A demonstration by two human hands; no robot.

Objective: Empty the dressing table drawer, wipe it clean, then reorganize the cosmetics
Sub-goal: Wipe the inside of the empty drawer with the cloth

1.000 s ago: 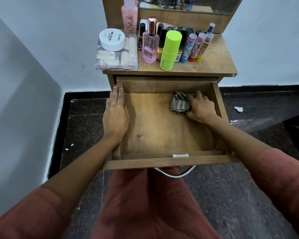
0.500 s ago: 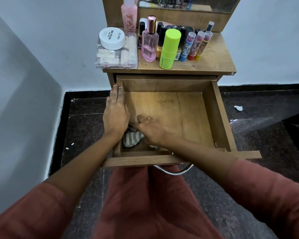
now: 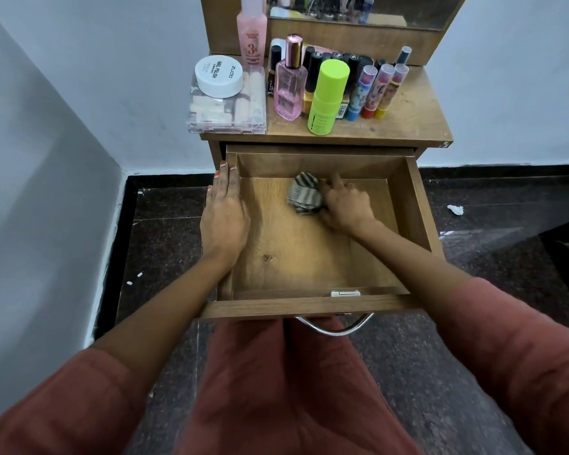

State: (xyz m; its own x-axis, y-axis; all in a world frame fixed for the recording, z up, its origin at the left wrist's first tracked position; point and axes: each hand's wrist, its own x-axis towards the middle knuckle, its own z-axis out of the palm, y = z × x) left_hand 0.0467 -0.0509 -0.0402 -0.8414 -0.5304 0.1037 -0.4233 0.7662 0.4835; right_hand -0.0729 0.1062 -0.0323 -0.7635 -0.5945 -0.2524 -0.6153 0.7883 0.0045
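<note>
Drawer [image 3: 418, 205] pulled open; right hand [image 3: 347, 208] curls its fingers around a striped cloth [image 3: 304, 197] inside, left hand [image 3: 225, 221] flat on the drawer's left wall, fingers pressed together.

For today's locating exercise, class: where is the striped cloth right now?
Head view: the striped cloth sits inside the open drawer, toward its back wall, gripped by the right hand.

Left hand [image 3: 225, 221] flat, fingers straight and together; right hand [image 3: 347, 208] forward, fingers curled on striped cloth [image 3: 304, 197].
</note>
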